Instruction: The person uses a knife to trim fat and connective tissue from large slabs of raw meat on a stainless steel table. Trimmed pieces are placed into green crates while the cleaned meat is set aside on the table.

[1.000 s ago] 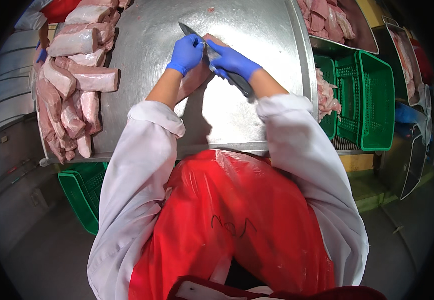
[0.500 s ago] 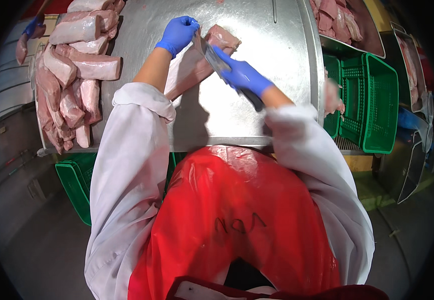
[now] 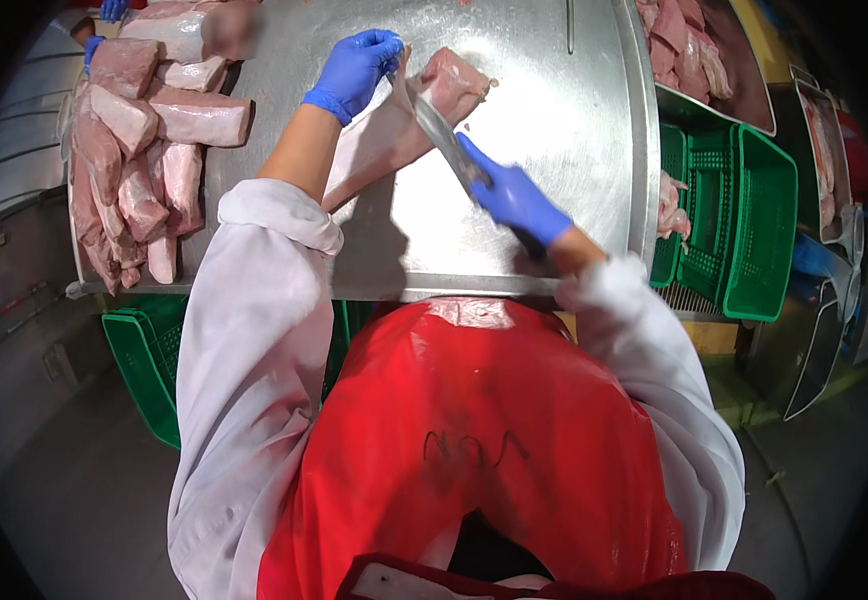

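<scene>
A long pale-pink cut of meat (image 3: pixel 391 145) lies slantwise on the steel table (image 3: pixel 564 110), its thicker reddish end away from me. My left hand (image 3: pixel 352 78), in a blue glove, is closed at the far end and pinches a thin raised strip of meat (image 3: pixel 403 80). My right hand (image 3: pixel 524 203), gloved too, grips a knife (image 3: pixel 444 135) by its dark handle. Its blade points up and left, with the tip at the base of the strip, against the cut. Whether the edge is in the meat, I cannot tell.
Several meat cuts are piled on the left (image 3: pixel 139 170); another person's gloved hand (image 3: pixel 95 48) is at the pile's far side. To the right stand green crates (image 3: pixel 762 220), meat scraps (image 3: pixel 670 205) and a metal tray of meat (image 3: pixel 754 85). Another green crate (image 3: pixel 139 365) sits below the table's left.
My right hand has drawn the knife slightly right and toward me. My left hand keeps its pinch almost in place. At the far left, another person's gloved hands have come to the pile.
</scene>
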{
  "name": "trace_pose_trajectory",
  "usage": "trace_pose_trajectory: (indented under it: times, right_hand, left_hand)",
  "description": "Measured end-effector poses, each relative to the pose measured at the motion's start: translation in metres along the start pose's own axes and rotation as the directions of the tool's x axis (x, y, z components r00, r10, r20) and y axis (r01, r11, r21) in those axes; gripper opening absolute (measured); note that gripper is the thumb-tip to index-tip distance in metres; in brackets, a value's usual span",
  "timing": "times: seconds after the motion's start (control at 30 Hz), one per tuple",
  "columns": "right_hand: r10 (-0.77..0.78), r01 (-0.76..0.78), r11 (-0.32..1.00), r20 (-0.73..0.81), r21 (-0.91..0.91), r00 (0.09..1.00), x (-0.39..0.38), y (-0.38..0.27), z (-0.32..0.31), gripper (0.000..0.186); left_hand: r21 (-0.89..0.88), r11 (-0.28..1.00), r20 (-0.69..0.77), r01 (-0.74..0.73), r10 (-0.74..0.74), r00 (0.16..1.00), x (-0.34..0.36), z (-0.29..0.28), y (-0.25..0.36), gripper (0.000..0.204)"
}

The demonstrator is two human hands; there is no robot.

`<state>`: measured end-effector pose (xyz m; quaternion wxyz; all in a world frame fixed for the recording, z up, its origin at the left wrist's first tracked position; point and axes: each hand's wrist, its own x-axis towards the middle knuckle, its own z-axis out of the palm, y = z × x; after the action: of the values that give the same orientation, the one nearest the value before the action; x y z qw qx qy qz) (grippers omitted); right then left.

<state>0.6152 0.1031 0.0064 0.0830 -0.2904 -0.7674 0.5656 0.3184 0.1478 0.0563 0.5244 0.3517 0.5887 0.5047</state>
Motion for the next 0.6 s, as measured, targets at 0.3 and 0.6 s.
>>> trace_pose_trajectory:
  times: [0.3,0.6]
  right_hand:
    - [-0.147,0.137,0.985,-0.094,-0.109,0.985,0.017,0.026,0.026,0.066]
    - [0.101,-0.102,0.995,0.088,0.009,0.991,0.026,-0.022,0.032,0.070]
  left_hand:
    - [-0.301,0.951,0.009,-0.065,0.071,0.997,-0.004,-0.016,-0.003,0.013]
    - [-0.486,0.867,0.116,-0.110,0.189,0.975,-0.014,-0.041,0.006,0.007]
